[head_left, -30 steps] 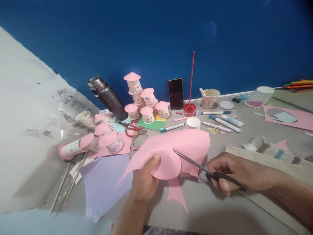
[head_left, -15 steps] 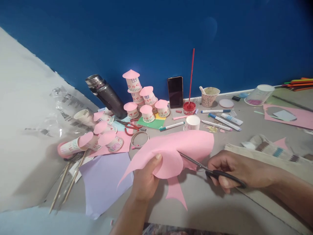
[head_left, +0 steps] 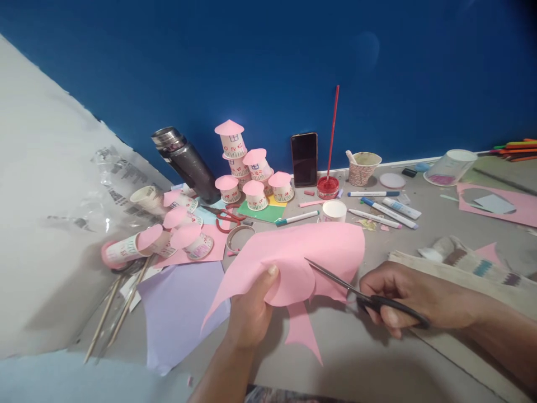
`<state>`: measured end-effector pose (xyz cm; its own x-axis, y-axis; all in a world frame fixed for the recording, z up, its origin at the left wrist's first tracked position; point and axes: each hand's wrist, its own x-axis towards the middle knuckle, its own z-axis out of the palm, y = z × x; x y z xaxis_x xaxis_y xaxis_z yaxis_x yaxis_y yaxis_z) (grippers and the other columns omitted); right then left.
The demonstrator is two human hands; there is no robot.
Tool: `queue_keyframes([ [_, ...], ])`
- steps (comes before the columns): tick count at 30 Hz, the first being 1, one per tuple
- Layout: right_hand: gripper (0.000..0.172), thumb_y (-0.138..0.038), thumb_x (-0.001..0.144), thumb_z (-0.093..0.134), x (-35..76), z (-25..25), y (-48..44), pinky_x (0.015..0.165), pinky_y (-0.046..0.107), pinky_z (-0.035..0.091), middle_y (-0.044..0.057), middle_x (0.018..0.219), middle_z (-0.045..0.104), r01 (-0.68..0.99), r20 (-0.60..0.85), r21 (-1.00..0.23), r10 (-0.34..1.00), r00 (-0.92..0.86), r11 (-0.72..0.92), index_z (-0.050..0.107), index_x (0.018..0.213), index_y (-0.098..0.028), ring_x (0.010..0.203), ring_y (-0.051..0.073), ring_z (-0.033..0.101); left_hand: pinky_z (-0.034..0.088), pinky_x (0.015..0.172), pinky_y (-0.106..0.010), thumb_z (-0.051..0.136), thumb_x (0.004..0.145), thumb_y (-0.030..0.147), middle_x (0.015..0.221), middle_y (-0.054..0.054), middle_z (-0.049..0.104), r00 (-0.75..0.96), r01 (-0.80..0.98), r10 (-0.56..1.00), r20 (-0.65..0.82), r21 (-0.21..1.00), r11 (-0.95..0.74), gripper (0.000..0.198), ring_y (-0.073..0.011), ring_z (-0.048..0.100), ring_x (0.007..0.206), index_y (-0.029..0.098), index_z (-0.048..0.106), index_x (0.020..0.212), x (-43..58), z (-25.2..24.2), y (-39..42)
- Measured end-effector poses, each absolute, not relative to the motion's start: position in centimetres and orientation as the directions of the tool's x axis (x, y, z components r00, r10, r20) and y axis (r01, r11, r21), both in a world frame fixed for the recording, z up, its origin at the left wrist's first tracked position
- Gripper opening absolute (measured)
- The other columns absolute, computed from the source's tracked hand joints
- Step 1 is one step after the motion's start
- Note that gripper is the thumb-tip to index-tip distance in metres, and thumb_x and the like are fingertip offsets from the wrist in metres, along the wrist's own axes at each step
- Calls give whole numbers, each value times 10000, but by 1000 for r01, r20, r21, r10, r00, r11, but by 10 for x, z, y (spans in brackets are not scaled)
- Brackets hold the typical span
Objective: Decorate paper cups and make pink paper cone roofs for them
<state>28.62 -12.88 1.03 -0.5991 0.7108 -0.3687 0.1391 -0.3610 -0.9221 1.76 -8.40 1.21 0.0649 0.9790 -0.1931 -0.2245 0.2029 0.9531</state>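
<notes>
My left hand (head_left: pixel 254 305) pinches a sheet of pink paper (head_left: pixel 268 246), thumb on top and fingers hidden beneath. Part of the sheet is cut into a rounded flap, and a narrow pointed strip hangs below it. In my right hand (head_left: pixel 398 299) is a pair of black-handled scissors (head_left: pixel 335 278), fingers wrapped through the loops. The blades reach left into the pink paper, their tips at the edge of the rounded flap; they look nearly closed.
Paper cups with pink cone roofs (head_left: pixel 232 143) stand stacked at the back, near a dark flask (head_left: pixel 187 168) and a phone (head_left: pixel 305 159). Purple paper (head_left: pixel 180 313) lies left. Markers (head_left: pixel 373 194), a tape roll (head_left: pixel 240 239) and red-handled pliers (head_left: pixel 229 215) lie beyond the pink sheet.
My right hand and the scissors have shifted slightly right and down. The pink sheet's right side droops a little lower. The view has moved slightly, while my left hand keeps its hold.
</notes>
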Motion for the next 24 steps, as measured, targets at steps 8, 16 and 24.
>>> queue_keyframes([
  [8, 561, -680, 765, 782, 288, 1, -131, 537, 226, 328, 28, 631, 638, 119, -362, -923, 723, -589, -365, 629, 778, -140, 574, 117, 513, 549, 1068, -473, 801, 804, 508, 1131, -56, 807, 111, -84, 972, -208, 972, 218, 330, -359, 695, 1176, 246, 831, 1002, 12, 9, -93],
  [16, 532, -650, 791, 771, 288, 1, -131, 486, 215, 286, 17, 610, 629, 119, -365, -922, 725, -584, -368, 619, 778, -140, 515, 87, 450, 496, 1138, -502, 820, 776, 529, 1154, -44, 803, 101, -27, 955, -279, 959, 282, 382, -382, 635, 1278, 269, 825, 1057, 7, 2, -91],
  [24, 439, -542, 791, 800, 288, 2, -130, 512, 213, 308, 9, 611, 637, 121, -369, -921, 725, -581, -371, 630, 761, -139, 550, 96, 495, 553, 1055, -446, 812, 791, 471, 1110, -53, 813, 110, -115, 975, -192, 972, 205, 275, -355, 688, 1207, 248, 826, 951, 14, 5, -90],
])
